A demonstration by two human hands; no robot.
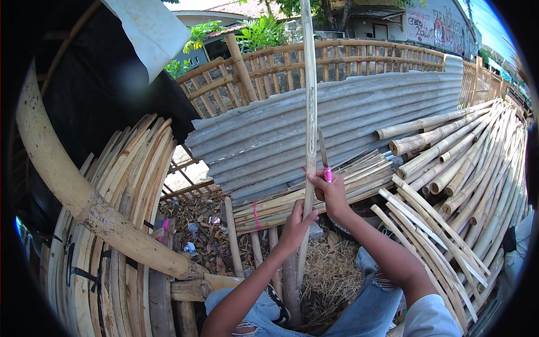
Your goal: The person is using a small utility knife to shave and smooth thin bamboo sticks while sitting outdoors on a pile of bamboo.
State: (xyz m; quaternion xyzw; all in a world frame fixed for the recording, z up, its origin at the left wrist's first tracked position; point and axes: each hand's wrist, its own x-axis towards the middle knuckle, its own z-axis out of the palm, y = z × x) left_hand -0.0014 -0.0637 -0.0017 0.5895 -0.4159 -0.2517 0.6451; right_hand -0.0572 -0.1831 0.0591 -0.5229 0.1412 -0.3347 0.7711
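A long split bamboo strip (310, 112) stands almost upright before me, running from near my feet past the top of the view. My left hand (295, 226) is closed round its lower part. Slightly higher and to the right, my right hand (330, 196) grips a knife (328, 174) with a pink handle. Its narrow blade points up beside the strip, a small gap apart at the tip. The right thumb reaches against the strip's edge. Most of the knife's grip is hidden in my fingers.
Bundled bamboo slats (264, 212) lie behind my hands, below a corrugated metal sheet (348, 118). Bamboo poles (449, 151) are piled at right, with cut strips (438, 241) nearer. A thick bamboo pole (84, 196) slants across stacked slats (132, 174) at left. Shavings (331, 269) cover the ground.
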